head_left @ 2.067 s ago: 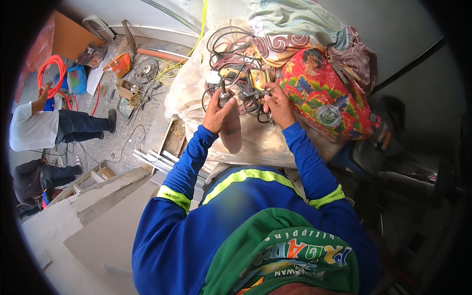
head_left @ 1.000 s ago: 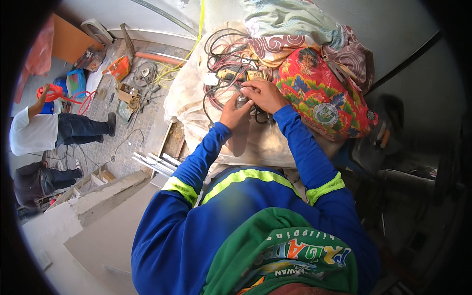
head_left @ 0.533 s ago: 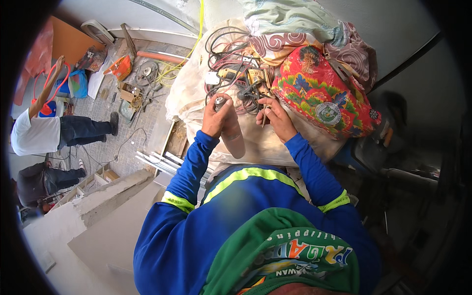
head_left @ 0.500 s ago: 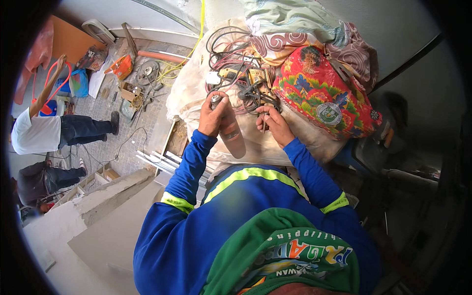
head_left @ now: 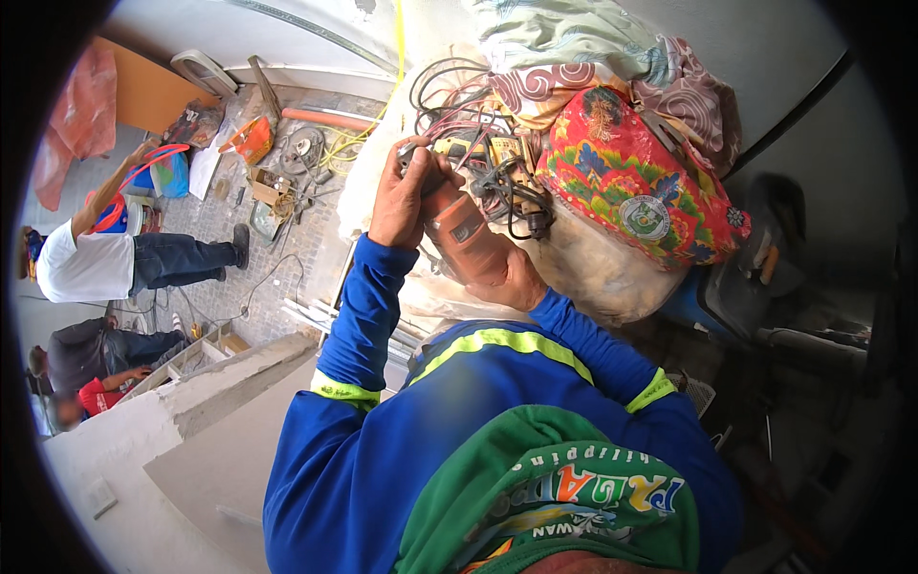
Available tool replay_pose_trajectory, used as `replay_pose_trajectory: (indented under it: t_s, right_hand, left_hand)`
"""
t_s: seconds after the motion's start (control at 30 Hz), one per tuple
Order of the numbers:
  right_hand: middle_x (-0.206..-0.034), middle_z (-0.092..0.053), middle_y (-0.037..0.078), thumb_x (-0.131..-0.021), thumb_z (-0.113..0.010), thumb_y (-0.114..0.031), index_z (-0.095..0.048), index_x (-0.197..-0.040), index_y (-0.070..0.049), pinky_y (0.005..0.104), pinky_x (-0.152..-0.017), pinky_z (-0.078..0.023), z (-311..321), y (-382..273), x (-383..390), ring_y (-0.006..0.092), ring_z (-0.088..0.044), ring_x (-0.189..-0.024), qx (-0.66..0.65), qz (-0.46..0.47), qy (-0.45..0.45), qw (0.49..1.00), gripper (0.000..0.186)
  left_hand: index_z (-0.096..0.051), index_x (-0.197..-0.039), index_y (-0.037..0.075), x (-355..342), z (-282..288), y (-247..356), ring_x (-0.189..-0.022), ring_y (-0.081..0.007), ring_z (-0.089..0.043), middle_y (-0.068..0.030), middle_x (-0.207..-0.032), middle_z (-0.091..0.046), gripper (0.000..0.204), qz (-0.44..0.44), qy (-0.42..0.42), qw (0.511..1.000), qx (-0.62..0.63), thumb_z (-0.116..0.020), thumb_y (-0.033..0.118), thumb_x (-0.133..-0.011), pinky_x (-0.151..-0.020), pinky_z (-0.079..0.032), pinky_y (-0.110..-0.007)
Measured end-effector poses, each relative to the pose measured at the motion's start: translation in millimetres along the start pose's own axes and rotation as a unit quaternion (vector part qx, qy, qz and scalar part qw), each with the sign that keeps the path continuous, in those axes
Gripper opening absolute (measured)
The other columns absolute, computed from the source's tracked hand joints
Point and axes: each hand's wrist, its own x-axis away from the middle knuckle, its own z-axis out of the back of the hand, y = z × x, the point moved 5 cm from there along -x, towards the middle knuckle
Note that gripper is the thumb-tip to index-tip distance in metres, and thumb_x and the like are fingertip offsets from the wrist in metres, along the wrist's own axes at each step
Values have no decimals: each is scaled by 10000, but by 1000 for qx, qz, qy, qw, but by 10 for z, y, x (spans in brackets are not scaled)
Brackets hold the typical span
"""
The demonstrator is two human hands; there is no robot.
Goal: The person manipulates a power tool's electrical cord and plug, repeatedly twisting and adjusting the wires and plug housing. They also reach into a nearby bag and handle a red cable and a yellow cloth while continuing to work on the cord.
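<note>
An orange power tool (head_left: 466,232) with a thick rounded body and a dark head is held at a slant before my chest, over the cloth-covered surface. My left hand (head_left: 400,191) is wrapped round its dark upper end, thumb on top. My right hand (head_left: 516,280) is closed round its lower end, the fingers partly hidden behind the body. Just beyond the tool lie a yellow-and-black power tool (head_left: 505,150) and a tangle of black cables (head_left: 516,191). Whether anything small is also in my right hand, I cannot tell.
A red flowered bundle (head_left: 636,182) and patterned fabric (head_left: 574,48) are piled at right on the pale cloth (head_left: 598,273). Farther left, a person in a white shirt (head_left: 91,273) holds a red hose or cord. Others crouch below. Tools and an orange bag (head_left: 251,139) lie on the floor.
My right hand, earlier apart with its fingers pinched, has come left and down onto the tool's lower end. My left hand has shifted up slightly with the tool.
</note>
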Motion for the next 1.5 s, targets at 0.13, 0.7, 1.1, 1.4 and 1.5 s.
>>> replay_pose_trajectory:
  t_s: [0.13,0.7,1.1,1.4,1.5]
  right_hand:
    - [-1166,-627,89,-708,-792,-274,-529,-1295,15,334,-965,-468,1,171,122,160,-586,-1067,-169,-60,-29,983,706]
    - [-1190,-630,105,-736,-756,-266,-526,-1297,11,335,-964,-467,132,103,324,168,-591,-1076,-155,-8,-4,988,667]
    - [-1204,-594,77,-772,-750,-169,-518,-1306,15,322,-959,-450,229,185,441,171,-547,-1097,-215,-17,3,976,611]
    - [-1174,-602,123,-705,-737,-433,-500,-1282,36,356,-929,-462,960,-241,1071,216,-587,-1057,-152,48,168,973,780]
    - [-1145,-607,117,-718,-734,-428,-502,-1266,27,355,-914,-467,968,-279,1166,210,-590,-1032,-182,43,193,963,749]
  left_hand:
    - [-474,-1177,56,-95,213,-178,-1012,-287,-661,-116,-1052,-620,304,17,-22,1000,-13,-608,245,-981,-874,-549,-435]
    - [-424,-1375,39,60,189,-409,-1137,-234,-576,-104,-1264,-543,518,69,122,990,-4,-550,373,-999,-956,-479,-404]
    - [-436,-1398,37,-151,448,-483,-1131,-218,-613,-110,-1168,-656,452,52,34,977,-204,-539,251,-1014,-957,-474,-361]
    - [-677,-1077,15,-928,457,-780,-961,-331,-687,-190,-985,-716,709,44,44,754,-653,-676,658,-777,-853,-525,-421]
    - [-686,-1030,56,-1328,383,-927,-1028,-338,-662,-188,-1079,-694,600,94,5,631,-770,-697,598,-771,-893,-508,-434]
